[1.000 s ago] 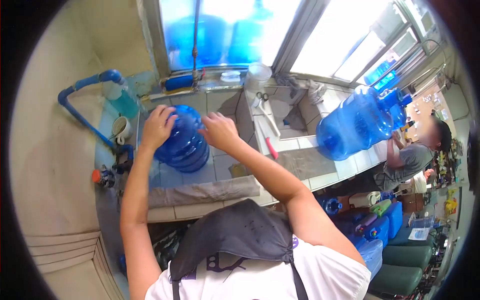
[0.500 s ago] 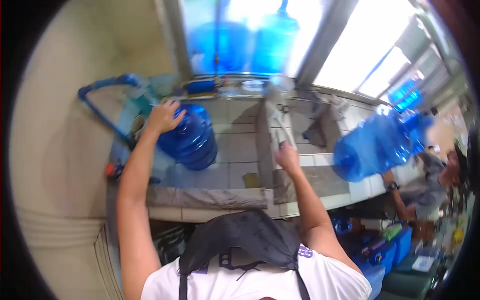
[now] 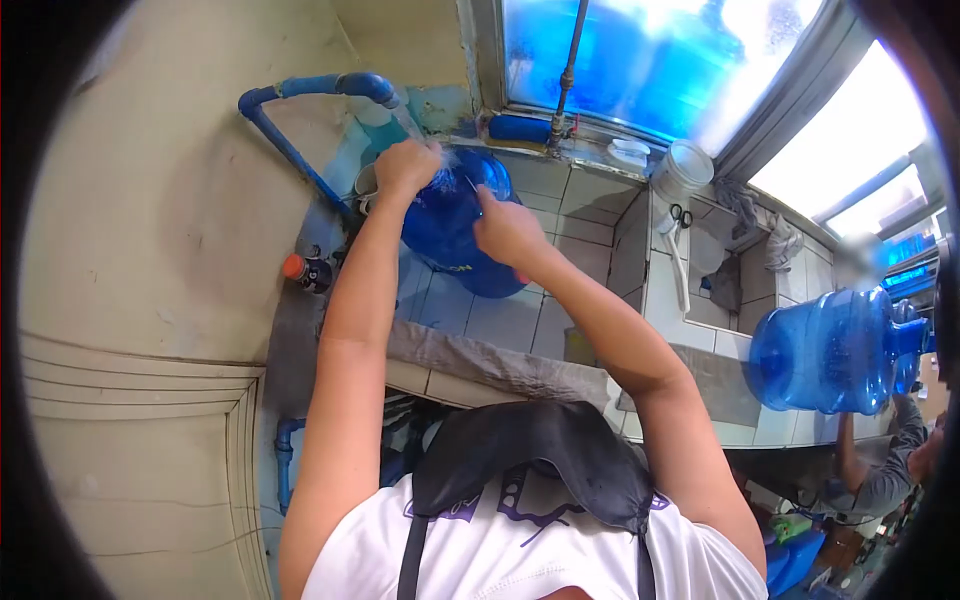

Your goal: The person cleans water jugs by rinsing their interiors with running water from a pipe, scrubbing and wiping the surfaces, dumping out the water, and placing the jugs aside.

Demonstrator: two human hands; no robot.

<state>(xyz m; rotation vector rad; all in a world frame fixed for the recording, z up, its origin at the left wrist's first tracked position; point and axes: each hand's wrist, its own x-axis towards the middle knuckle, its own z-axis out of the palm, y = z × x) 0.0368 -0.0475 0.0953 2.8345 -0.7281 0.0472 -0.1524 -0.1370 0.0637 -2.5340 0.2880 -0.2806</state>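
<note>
A large blue water jug [image 3: 450,225] stands tilted in the tiled basin. My left hand [image 3: 408,167] is closed over its neck end, most of the fingers hidden behind the hand. Water runs from the end of a blue pipe [image 3: 372,88] onto the jug beside that hand. My right hand [image 3: 508,236] is at the jug's near right side, pinching a thin, pointed tool [image 3: 474,186], perhaps a small blade. Its tip points toward the jug's top; whether it touches cannot be told.
Black-handled scissors [image 3: 681,216] and a white tub [image 3: 684,170] sit on the divider ledge. An orange-capped bottle [image 3: 306,269] stands at left. Over the counter at right is another blue jug [image 3: 815,350], with a co-worker [image 3: 875,475] beside it. Grey cloth [image 3: 490,355] covers the basin's front edge.
My right hand has come from the divider ledge over to the blue jug with the thin tool. My left hand stays at the jug's neck. The view has swung left.
</note>
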